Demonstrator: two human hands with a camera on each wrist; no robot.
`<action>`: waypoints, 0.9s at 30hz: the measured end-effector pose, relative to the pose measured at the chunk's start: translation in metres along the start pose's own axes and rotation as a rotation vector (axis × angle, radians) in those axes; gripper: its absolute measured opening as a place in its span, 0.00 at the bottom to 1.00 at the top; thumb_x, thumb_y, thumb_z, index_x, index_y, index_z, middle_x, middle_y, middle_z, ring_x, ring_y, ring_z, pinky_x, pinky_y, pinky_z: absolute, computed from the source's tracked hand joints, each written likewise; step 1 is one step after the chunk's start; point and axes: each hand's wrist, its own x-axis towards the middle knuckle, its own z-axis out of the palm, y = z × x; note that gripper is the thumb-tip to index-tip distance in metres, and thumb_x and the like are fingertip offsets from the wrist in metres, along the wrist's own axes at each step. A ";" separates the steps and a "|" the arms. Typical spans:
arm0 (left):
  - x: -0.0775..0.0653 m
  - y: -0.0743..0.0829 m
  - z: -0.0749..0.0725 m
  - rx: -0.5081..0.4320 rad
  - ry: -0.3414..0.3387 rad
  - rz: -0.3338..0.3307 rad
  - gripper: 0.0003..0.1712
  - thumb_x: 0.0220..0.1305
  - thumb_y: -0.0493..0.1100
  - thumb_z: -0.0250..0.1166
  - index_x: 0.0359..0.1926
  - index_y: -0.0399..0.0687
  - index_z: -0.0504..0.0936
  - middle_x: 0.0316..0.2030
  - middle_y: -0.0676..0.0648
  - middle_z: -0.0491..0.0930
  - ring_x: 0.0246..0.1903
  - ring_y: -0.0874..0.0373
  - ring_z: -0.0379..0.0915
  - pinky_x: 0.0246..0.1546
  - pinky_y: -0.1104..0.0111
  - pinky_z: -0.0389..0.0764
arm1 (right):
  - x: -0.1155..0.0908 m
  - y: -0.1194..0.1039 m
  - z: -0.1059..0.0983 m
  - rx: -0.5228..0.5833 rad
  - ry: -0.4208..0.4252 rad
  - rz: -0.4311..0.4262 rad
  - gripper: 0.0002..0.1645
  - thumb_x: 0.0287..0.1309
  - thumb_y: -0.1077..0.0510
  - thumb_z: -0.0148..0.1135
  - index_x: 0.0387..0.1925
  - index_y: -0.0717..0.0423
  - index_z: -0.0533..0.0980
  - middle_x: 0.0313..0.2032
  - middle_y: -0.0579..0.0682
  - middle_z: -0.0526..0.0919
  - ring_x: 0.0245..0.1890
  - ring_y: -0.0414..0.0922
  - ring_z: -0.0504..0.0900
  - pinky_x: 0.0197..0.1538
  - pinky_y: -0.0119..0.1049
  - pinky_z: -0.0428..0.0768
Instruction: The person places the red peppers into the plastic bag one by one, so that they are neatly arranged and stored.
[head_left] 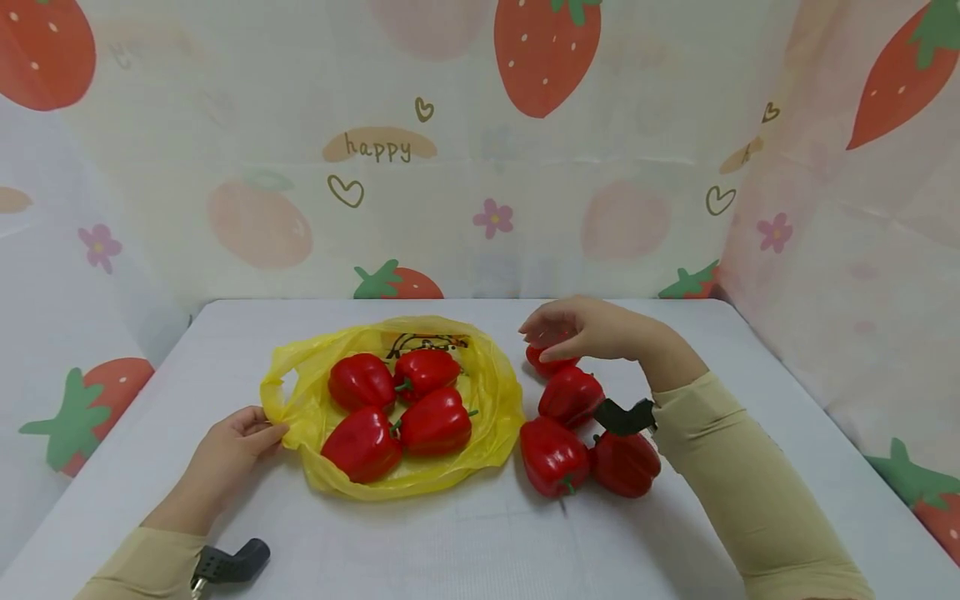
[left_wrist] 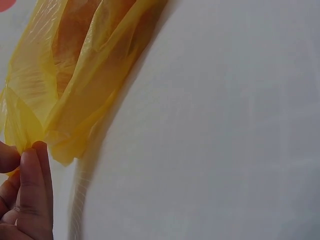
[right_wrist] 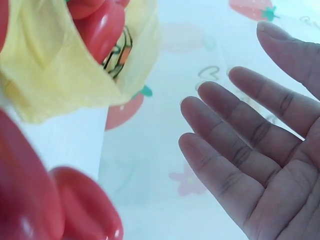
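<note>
A yellow plastic bag (head_left: pixel 498 421) lies spread with its mouth open and several red bell peppers (head_left: pixel 362 383) inside. My left hand (head_left: pixel 231 446) pinches the edge of the bag by its handle loop at the left; the left wrist view shows thumb and fingertips on the gathered plastic (left_wrist: pixel 25 122). To the right of the bag, more red bell peppers (head_left: pixel 553 457) are grouped on the table. Over the farthest of them, a partly hidden pepper (head_left: pixel 553 360), hovers my right hand (head_left: pixel 596 329). Its fingers are spread and hold nothing in the right wrist view.
The white table (head_left: pixel 450 550) has its back edge close to a strawberry-print curtain (head_left: pixel 480 225), which also hangs along both sides. A black wrist mount (head_left: pixel 232 562) sits on the left wrist, and another (head_left: pixel 626 415) on the right.
</note>
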 end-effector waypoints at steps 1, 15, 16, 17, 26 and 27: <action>0.000 0.000 0.000 -0.002 0.001 0.000 0.32 0.61 0.56 0.58 0.56 0.37 0.66 0.46 0.43 0.78 0.37 0.63 0.74 0.38 0.78 0.77 | -0.004 0.002 -0.001 -0.008 0.006 0.005 0.21 0.54 0.56 0.63 0.51 0.49 0.73 0.47 0.47 0.79 0.50 0.47 0.77 0.48 0.38 0.78; 0.000 -0.002 -0.002 -0.016 -0.006 0.007 0.31 0.62 0.54 0.58 0.56 0.35 0.66 0.46 0.43 0.78 0.36 0.65 0.74 0.38 0.77 0.78 | -0.047 0.041 0.006 -0.049 0.021 0.127 0.25 0.51 0.51 0.65 0.52 0.50 0.73 0.47 0.50 0.78 0.46 0.46 0.76 0.45 0.38 0.79; 0.000 -0.002 -0.002 -0.013 -0.005 0.004 0.31 0.62 0.54 0.58 0.56 0.36 0.66 0.46 0.43 0.78 0.36 0.65 0.74 0.38 0.77 0.78 | -0.050 0.043 0.007 -0.038 0.020 0.131 0.26 0.51 0.51 0.65 0.52 0.51 0.72 0.47 0.50 0.78 0.47 0.47 0.76 0.45 0.38 0.79; 0.000 -0.002 -0.002 -0.008 -0.004 0.003 0.31 0.62 0.55 0.58 0.56 0.36 0.66 0.47 0.43 0.78 0.36 0.65 0.74 0.38 0.77 0.78 | -0.052 0.045 0.009 -0.026 0.017 0.131 0.26 0.51 0.51 0.65 0.52 0.51 0.72 0.47 0.51 0.78 0.47 0.48 0.76 0.45 0.38 0.79; 0.002 -0.004 -0.002 -0.024 0.004 0.009 0.31 0.61 0.55 0.59 0.55 0.36 0.66 0.45 0.44 0.79 0.36 0.66 0.74 0.38 0.77 0.77 | -0.073 0.064 0.022 -0.002 -0.024 0.128 0.26 0.52 0.51 0.64 0.53 0.52 0.71 0.48 0.52 0.76 0.53 0.54 0.73 0.52 0.44 0.75; 0.001 -0.005 -0.002 -0.029 0.002 0.012 0.31 0.61 0.55 0.59 0.55 0.36 0.66 0.45 0.44 0.79 0.36 0.66 0.74 0.38 0.77 0.78 | -0.075 0.066 0.024 0.002 -0.026 0.142 0.26 0.52 0.51 0.65 0.53 0.52 0.71 0.49 0.52 0.76 0.53 0.55 0.72 0.52 0.44 0.75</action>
